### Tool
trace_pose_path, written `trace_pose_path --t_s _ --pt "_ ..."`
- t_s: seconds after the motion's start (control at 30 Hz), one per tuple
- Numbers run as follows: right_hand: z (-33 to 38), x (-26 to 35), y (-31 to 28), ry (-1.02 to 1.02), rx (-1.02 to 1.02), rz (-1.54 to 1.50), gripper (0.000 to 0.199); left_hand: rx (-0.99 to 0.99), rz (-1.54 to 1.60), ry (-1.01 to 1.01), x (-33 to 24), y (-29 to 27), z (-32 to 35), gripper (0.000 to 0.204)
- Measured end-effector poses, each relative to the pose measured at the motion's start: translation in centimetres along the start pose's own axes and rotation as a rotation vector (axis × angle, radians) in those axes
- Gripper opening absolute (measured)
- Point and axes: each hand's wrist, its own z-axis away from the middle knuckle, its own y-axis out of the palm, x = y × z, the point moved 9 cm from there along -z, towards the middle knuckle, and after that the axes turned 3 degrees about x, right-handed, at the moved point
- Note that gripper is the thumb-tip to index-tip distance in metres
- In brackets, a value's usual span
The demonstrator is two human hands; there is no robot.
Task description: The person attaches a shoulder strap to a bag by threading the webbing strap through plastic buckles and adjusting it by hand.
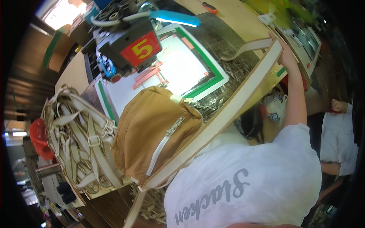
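Observation:
At the right, my right hand [282, 53] is raised and closed on the upper part of a wide cream webbing strap [228, 110] with tan edges. The strap slants tautly down to the base of a brown fabric bag [142, 129], and a loose length of it curls left past my hand. The bag stands upright near the table's front edge, its white zipper [165, 140] facing me. My left hand does not show. To the bag's left lies a heaped bundle of cream straps [81, 140] with white buckles [94, 141].
Behind the bag stands a sewing machine head [131, 45] with a red plate, over a white template [220, 81] edged in green. A lit blue lamp [175, 18] hangs above. A screwdriver [210, 7] lies far back. More straps [152, 209] lie below. Another person's hand [337, 105] is at right.

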Motion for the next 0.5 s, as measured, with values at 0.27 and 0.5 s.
trace_pose_path --t_s 0.27,0.5 --pt "-1.0 -4.0 -2.9 -0.201 0.002 -1.096 0.049 -0.176 0.659 -0.083 0.9 -0.1 -1.1 0.033" --pt "-9.5 -15.5 -11.5 -0.499 0.297 -1.033 0.060 -0.234 0.497 -0.180 -1.6 -3.1 -5.4 0.035"
